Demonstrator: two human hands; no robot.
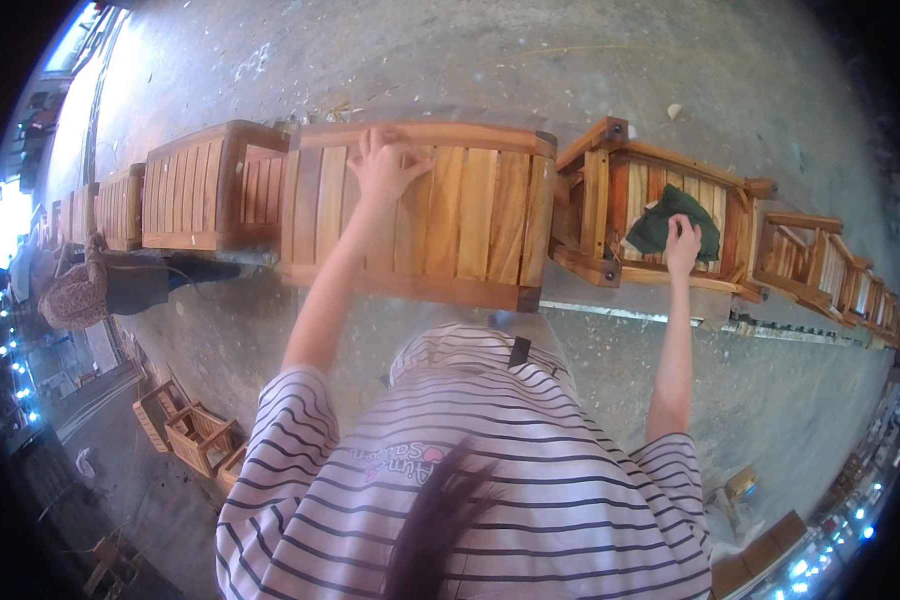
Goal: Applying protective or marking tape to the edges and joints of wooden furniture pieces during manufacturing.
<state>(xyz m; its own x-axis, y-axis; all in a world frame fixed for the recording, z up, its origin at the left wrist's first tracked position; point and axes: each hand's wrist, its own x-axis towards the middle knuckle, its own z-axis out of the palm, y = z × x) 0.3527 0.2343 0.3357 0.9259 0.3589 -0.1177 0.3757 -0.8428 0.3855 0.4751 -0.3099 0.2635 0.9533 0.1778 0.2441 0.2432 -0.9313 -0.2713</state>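
Note:
In front of me lies a slatted wooden bench or small table (475, 215), its top of pale and brown slats set in a darker frame. Over its far-left part my left hand (382, 168) reaches with fingers apart, at or just above the slats; I cannot tell whether it touches. To the right, an upturned wooden piece with legs (610, 200) has a crumpled dark green cloth (705, 222) lying on its slats. My right hand (682, 243) is on that cloth, its fingers drawn together on the fabric.
More slatted wooden furniture (182, 195) stands in a row to the left, and further frames (800, 255) continue the row at right. At far left a person (75, 285) bends by the row. Small wooden pieces (205, 440) sit on the concrete floor (530, 70) at lower left.

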